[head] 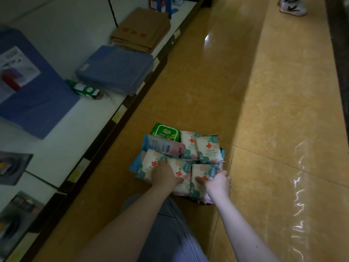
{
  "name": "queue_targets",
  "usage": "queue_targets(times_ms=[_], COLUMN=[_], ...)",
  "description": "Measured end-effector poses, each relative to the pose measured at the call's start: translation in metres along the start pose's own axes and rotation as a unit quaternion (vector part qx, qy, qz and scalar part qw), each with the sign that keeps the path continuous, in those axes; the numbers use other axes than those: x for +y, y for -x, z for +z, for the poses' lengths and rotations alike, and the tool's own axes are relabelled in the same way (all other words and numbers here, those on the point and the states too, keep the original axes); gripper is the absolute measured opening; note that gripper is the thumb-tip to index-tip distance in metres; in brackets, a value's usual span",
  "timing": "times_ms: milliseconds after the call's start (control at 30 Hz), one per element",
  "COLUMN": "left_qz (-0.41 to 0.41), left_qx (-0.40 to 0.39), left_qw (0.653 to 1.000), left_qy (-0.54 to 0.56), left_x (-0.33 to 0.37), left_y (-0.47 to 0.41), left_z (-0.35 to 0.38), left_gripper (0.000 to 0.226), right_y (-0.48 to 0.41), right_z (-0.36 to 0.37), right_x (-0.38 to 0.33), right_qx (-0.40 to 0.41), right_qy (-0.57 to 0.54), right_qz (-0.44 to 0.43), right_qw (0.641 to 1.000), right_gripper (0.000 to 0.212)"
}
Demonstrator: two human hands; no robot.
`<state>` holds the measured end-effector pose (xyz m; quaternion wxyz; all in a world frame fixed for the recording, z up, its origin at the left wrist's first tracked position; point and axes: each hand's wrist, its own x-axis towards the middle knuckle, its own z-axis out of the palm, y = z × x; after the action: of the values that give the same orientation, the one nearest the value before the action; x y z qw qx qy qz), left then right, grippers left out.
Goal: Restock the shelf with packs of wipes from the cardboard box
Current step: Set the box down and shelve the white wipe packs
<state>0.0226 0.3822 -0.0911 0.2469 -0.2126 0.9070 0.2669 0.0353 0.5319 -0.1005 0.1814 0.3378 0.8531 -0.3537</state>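
Note:
A pile of wipe packs fills the cardboard box [222,150] on the floor, hiding nearly all of it. Most packs are white with teal and pink blotches and a red cross [207,148]; one is green [166,131], one pale blue and pink [162,145]. My left hand [164,175] reaches into the near left of the pile and holds a white red-cross pack [149,163]. My right hand [217,183] grips the near right white pack [200,172], thumb on its face. A lone green pack [83,89] lies on the white shelf [62,140].
The low white shelf runs along the left with blue folders [115,69], a brown cardboard stack [141,31] and a large blue pack [32,93] on it. Glossy tan floor stretches to the right. Someone's white shoes [292,6] stand at the far top right.

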Motion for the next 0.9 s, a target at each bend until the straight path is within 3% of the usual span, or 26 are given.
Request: queue_targets(times_ms=[133,333,433,567,900], left_qz=[0.021,0.039,0.061,0.089,0.182], left_qx=[-0.012,-0.002,0.027,0.089,0.277], left_qw=[1.0,0.963,0.932,0.881,0.803], left_qy=[0.018,0.265,0.356,0.457,0.495], left_x=[0.006,0.016,0.017,0.015,-0.012], left_y=[0.003,0.02,0.027,0.035,0.082], left_z=[-0.003,-0.022,-0.046,-0.094,-0.247], left_gripper=[0.059,0.052,0.056,0.046,0.054], right_y=[-0.002,0.0,0.006,0.017,0.112], right_z=[-0.004,-0.017,-0.027,-0.03,-0.042], right_x=[0.002,-0.011,-0.036,-0.089,-0.24], right_qx=[-0.006,-0.071,-0.079,-0.107,-0.248], right_qy=[0.013,-0.103,-0.138,-0.154,-0.308], right_qz=[-0.006,-0.036,-0.054,-0.139,-0.312], right_qw=[1.0,0.992,0.986,0.973,0.864], right_gripper=[0.056,0.003,0.01,0.043,0.032])
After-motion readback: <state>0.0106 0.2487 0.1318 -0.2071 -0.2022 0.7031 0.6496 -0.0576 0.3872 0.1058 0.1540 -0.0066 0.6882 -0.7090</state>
